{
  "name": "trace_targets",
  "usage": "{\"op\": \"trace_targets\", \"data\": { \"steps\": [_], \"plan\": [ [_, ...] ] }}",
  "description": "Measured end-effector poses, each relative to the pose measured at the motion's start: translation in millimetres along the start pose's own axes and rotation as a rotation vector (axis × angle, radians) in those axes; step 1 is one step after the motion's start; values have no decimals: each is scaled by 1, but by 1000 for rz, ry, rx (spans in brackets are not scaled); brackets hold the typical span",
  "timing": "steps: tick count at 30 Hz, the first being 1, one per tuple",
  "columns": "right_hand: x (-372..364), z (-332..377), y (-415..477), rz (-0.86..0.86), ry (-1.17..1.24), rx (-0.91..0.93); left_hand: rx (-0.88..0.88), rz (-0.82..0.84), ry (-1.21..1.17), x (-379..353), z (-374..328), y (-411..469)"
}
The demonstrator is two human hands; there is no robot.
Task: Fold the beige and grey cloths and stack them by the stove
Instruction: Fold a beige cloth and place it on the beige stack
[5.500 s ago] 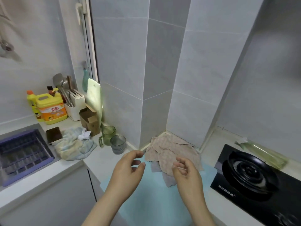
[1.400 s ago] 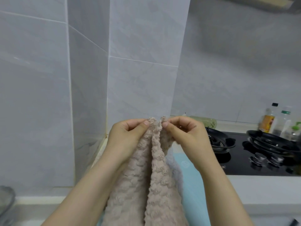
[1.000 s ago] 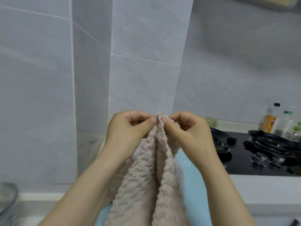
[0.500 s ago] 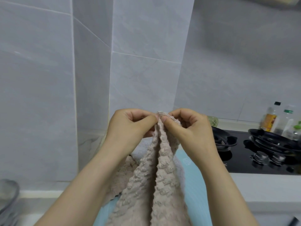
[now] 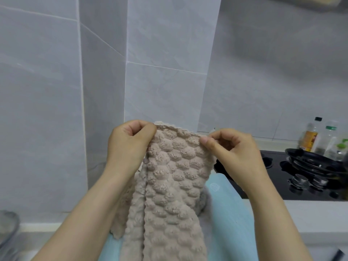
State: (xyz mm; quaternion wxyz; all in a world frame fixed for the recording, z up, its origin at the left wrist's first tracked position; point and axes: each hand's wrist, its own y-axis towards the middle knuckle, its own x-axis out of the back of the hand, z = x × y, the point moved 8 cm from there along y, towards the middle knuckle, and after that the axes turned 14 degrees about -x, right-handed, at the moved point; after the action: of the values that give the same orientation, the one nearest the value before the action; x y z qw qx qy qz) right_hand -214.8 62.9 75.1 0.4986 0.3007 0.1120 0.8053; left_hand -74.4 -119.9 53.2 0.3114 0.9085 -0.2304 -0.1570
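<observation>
I hold a beige bobble-textured cloth (image 5: 169, 185) up in front of me, its top edge stretched between both hands. My left hand (image 5: 128, 146) pinches the top left corner. My right hand (image 5: 231, 151) pinches the top right corner. The cloth hangs down over a light blue mat (image 5: 229, 213) on the counter. A sliver of grey cloth (image 5: 204, 198) shows behind the beige cloth's right edge, mostly hidden. The black stove (image 5: 301, 176) lies to the right.
Tiled walls meet in a corner straight ahead. A dark pan (image 5: 316, 162) sits on the stove, and bottles (image 5: 310, 136) stand behind it. The white counter (image 5: 316, 215) runs along the stove's front. A glass vessel (image 5: 7, 228) is at the lower left edge.
My hands were pinched together at the cloth's top; they have now moved apart, spreading the top edge flat. Earlier the cloths lay crumpled in the corner and my hands were empty.
</observation>
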Motion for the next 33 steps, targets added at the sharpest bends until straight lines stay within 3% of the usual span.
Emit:
{"op": "trace_targets", "data": {
  "steps": [4,8,11,18,26,33],
  "plan": [
    [7,11,-2,-109,34,44,-22,-2,-7,-1,1,0],
    [6,10,-2,-161,-253,25,-125,100,-3,-14,-4,-4],
    [4,9,-1,-138,-323,8,-202,121,20,-19,-9,-7],
    [0,9,-3,-30,-233,-37,-265,48,-32,-14,-20,-7],
    [-21,17,-8,165,57,-18,-196,168,-182,-36,-16,-19],
    [-13,18,-5,118,116,-3,-208,268,-129,-45,-20,-24]
  ]
}}
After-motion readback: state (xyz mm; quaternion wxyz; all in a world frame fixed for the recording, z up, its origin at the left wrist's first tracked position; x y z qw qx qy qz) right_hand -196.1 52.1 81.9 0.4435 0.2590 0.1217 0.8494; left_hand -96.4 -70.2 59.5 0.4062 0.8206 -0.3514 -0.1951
